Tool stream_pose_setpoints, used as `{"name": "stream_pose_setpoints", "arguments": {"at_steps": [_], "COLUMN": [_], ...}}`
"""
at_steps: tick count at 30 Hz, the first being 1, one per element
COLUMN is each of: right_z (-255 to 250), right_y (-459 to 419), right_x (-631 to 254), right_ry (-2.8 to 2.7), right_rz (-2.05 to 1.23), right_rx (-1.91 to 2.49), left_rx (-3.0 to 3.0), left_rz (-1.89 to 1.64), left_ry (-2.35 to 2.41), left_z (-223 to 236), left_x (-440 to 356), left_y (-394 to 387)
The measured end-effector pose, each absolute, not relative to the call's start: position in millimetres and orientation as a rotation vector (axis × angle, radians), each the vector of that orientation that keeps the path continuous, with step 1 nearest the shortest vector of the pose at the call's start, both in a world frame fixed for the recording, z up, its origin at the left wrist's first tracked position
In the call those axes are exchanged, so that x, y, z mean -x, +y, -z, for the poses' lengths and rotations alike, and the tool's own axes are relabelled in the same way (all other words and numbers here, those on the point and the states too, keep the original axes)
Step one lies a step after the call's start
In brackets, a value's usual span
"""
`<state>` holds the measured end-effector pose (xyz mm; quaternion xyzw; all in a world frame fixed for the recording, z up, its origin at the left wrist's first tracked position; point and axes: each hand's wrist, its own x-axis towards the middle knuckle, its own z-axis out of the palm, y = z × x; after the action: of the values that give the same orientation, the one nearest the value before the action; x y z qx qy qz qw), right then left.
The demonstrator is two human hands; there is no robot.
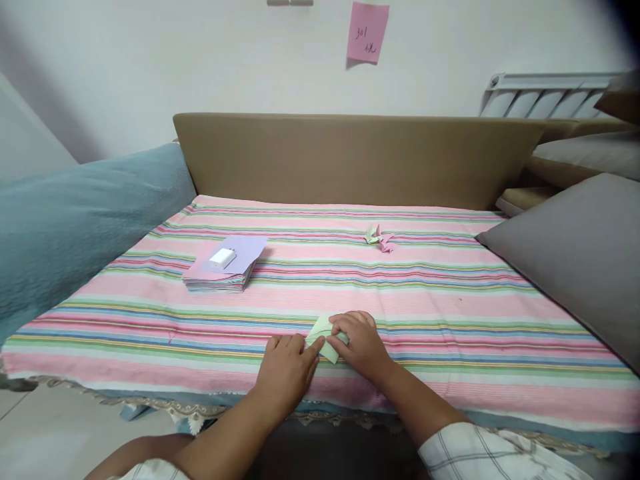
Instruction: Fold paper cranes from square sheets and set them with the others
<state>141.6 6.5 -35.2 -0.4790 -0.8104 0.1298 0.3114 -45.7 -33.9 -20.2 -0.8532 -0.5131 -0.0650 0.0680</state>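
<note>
A small folded sheet of pale green origami paper [320, 327] lies on the striped cloth near the front edge, with a flap raised. My left hand [289, 367] rests at its left side, fingers curled, thumb pressing the paper down at the fold. From the right, my right hand [361, 341] grips the flap between bent fingers and thumb, covering the paper's right part. Farther back, a green paper crane [372, 235] and a pink paper crane [386, 244] sit touching each other.
A stack of coloured paper [215, 281] stands at left, with a white charger plug [223, 258] on top. The striped cloth [310, 267] covers the sofa seat. A grey cushion [575, 247] borders the right, a blue-covered armrest [95, 220] the left, and a brown backrest [350, 160] the rear.
</note>
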Motion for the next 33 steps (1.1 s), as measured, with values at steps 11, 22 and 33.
{"name": "stream_pose_setpoints", "arguments": {"at_steps": [11,22,33], "right_z": [31.6,31.7,34.0], "right_y": [5.3,5.1,6.2], "right_x": [-141.4,-141.1,-141.0], "right_ry": [-2.141,-2.142,-2.143], "right_rz": [-0.359,-0.366,-0.357], "right_rx": [1.281,1.284,1.281], "left_rx": [2.599,2.587,2.616], "left_rz": [0.157,0.109,0.130], "left_ry": [-1.568,-1.562,-1.605], "left_z": [18.7,21.7,18.2], "left_x": [50.5,59.0,61.8], "left_y": [-38.1,-38.3,-35.9]}}
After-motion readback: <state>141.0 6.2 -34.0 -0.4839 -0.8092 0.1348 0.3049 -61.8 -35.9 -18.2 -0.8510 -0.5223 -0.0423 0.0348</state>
